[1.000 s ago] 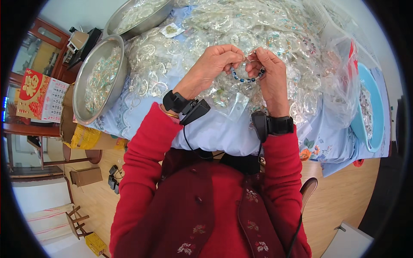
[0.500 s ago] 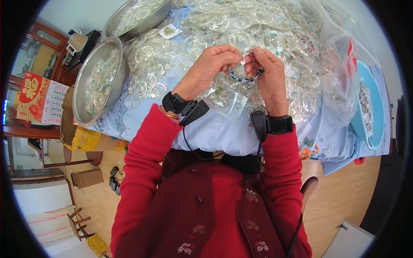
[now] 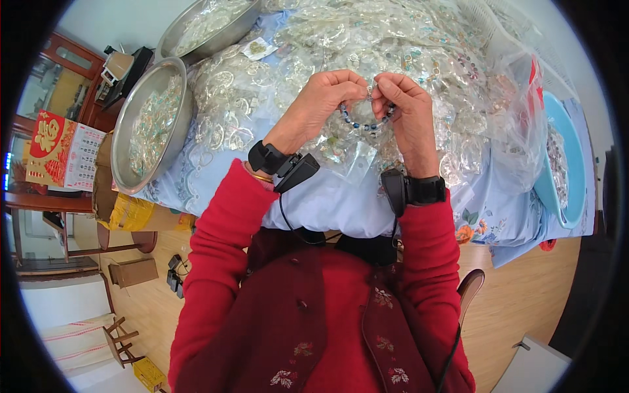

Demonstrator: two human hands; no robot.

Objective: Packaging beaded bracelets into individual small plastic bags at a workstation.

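A bracelet of dark blue and silvery beads (image 3: 369,126) hangs in a loop between my two hands, above a heap of small clear bags (image 3: 314,59). My left hand (image 3: 325,96) pinches one end of it between thumb and fingertips. The other end is in the closed fingers of my right hand (image 3: 407,103). Both ends come close together at my fingertips, where a small silvery part shows; its exact shape is too small to tell. Jewellery pieces show through the bags beneath.
A steel basin (image 3: 118,150) of bagged pieces stands at the left, with another steel basin (image 3: 178,27) behind it. On the right are a clear plastic bag (image 3: 517,141), a light blue basin (image 3: 576,177) and a white basket (image 3: 475,14). A blue flowered cloth (image 3: 354,209) covers the table.
My right hand's fingertips have moved slightly left and down, closer to my left ones. The bracelet's ends are nearer each other, and its loop has shifted a little to the left.
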